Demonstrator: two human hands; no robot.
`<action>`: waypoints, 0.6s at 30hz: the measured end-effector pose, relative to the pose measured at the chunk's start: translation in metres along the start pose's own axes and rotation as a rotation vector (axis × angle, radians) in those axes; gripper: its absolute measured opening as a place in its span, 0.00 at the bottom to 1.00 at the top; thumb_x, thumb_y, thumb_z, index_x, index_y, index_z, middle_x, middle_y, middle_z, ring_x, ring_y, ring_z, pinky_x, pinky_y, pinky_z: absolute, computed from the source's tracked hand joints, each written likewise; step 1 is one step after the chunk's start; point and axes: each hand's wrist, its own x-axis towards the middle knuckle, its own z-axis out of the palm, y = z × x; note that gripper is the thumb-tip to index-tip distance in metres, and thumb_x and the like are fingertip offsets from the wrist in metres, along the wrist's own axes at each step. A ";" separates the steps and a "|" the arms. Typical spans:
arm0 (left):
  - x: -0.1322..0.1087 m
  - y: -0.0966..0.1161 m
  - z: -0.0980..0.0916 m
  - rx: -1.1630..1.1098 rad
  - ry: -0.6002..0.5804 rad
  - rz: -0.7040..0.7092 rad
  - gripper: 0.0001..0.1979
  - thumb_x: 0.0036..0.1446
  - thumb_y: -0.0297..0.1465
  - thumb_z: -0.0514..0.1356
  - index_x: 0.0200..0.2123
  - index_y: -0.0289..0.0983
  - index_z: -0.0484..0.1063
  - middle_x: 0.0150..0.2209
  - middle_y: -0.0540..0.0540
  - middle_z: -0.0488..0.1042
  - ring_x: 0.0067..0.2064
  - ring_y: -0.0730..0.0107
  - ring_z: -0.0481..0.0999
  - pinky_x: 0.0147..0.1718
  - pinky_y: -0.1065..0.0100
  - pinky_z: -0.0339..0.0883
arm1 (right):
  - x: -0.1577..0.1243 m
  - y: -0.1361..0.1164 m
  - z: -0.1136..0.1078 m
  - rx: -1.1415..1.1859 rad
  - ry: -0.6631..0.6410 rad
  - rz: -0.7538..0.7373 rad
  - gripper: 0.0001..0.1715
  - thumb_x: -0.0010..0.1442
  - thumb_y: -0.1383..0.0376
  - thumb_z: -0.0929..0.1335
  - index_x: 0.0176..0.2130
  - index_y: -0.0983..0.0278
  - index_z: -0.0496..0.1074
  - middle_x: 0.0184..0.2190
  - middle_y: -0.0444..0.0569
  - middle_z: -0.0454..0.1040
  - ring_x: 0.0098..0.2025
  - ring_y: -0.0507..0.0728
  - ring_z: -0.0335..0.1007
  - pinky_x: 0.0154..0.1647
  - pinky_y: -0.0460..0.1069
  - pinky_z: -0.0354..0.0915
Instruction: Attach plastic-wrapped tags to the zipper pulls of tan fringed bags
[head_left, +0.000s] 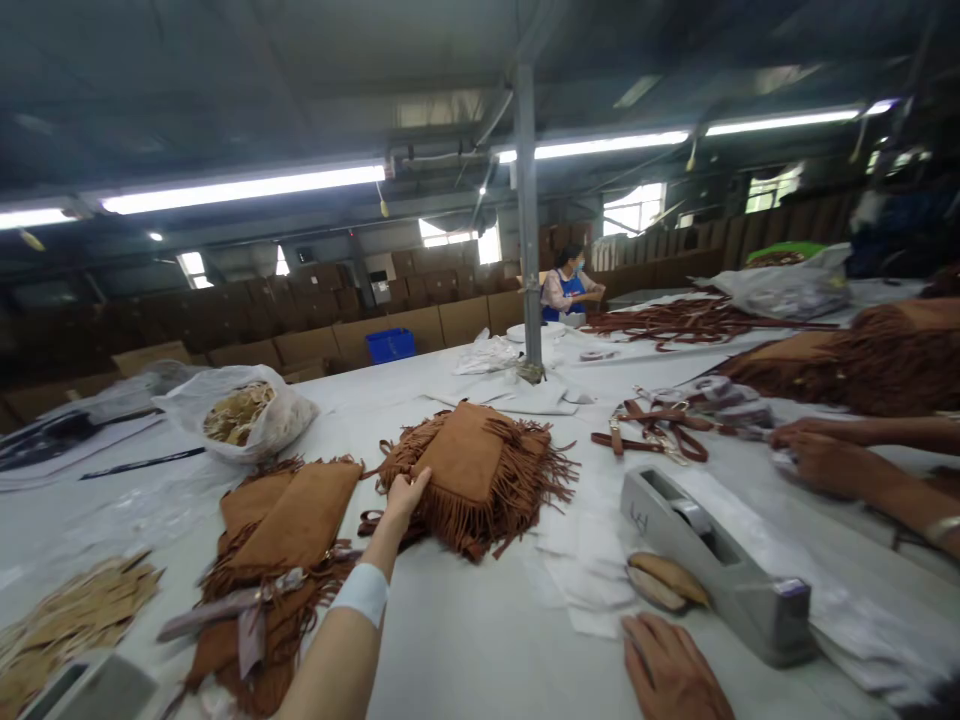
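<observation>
My left hand [409,500], with a white band at the wrist, pinches the near left edge of a brown suede fringed bag [469,450]. This bag lies on top of more fringed pieces on the white table. Low on the right, my right hand [675,670] rests on the tabletop, fingers loosely extended and partly cut off by the frame. Beside it sit a small tan-and-grey oval item [667,580] and a grey tape dispenser [712,560]. Left of my forearm lies another pile of brown fringed bags [300,520], with straps across it.
A co-worker's hands [825,455] reach in from the right near brown straps with metal clips [660,430]. An open plastic bag [247,410] stands left, with tan pieces [75,610] nearer. A grey post [529,220] rises mid-table; another person [566,290] is behind.
</observation>
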 end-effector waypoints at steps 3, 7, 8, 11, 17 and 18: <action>-0.011 0.008 0.008 -0.122 -0.082 -0.168 0.16 0.52 0.39 0.64 0.23 0.37 0.63 0.14 0.57 0.59 0.15 0.77 0.59 0.19 0.72 0.57 | 0.003 -0.005 -0.004 -0.002 0.011 0.016 0.11 0.60 0.67 0.61 0.39 0.63 0.71 0.36 0.52 0.74 0.39 0.59 0.69 0.43 0.53 0.64; -0.047 0.032 0.004 -0.262 -0.220 -0.362 0.22 0.57 0.44 0.58 0.18 0.39 0.55 0.13 0.60 0.50 0.12 0.84 0.48 0.14 0.76 0.53 | 0.004 -0.005 -0.004 -0.011 -0.011 -0.018 0.11 0.59 0.68 0.61 0.38 0.63 0.71 0.35 0.51 0.74 0.39 0.59 0.69 0.44 0.54 0.63; -0.061 0.040 0.000 -0.288 -0.253 -0.402 0.22 0.59 0.42 0.56 0.18 0.38 0.55 0.13 0.60 0.50 0.11 0.85 0.48 0.14 0.77 0.54 | 0.005 -0.005 -0.004 -0.006 -0.025 -0.022 0.11 0.59 0.70 0.60 0.37 0.63 0.71 0.35 0.51 0.74 0.39 0.59 0.69 0.44 0.54 0.62; -0.115 0.058 -0.017 -0.348 -0.326 -0.498 0.19 0.63 0.38 0.53 0.20 0.36 0.58 0.14 0.59 0.53 0.11 0.85 0.51 0.15 0.78 0.56 | 0.005 -0.008 -0.005 0.017 -0.056 -0.002 0.12 0.58 0.71 0.60 0.37 0.63 0.71 0.36 0.52 0.74 0.39 0.59 0.68 0.44 0.54 0.62; -0.235 0.023 -0.061 -0.510 -0.285 -0.671 0.16 0.65 0.34 0.50 0.26 0.35 0.65 0.17 0.57 0.62 0.10 0.89 0.50 0.15 0.79 0.60 | 0.012 -0.009 -0.011 0.057 -0.086 0.061 0.12 0.59 0.69 0.61 0.39 0.66 0.72 0.35 0.54 0.74 0.38 0.60 0.68 0.42 0.54 0.63; -0.249 0.004 -0.067 -0.533 -0.244 -0.698 0.16 0.65 0.35 0.51 0.26 0.35 0.65 0.17 0.56 0.63 0.09 0.89 0.51 0.15 0.79 0.60 | 0.014 -0.010 -0.013 0.073 -0.079 0.063 0.13 0.60 0.68 0.60 0.39 0.66 0.72 0.35 0.54 0.74 0.38 0.60 0.68 0.41 0.54 0.64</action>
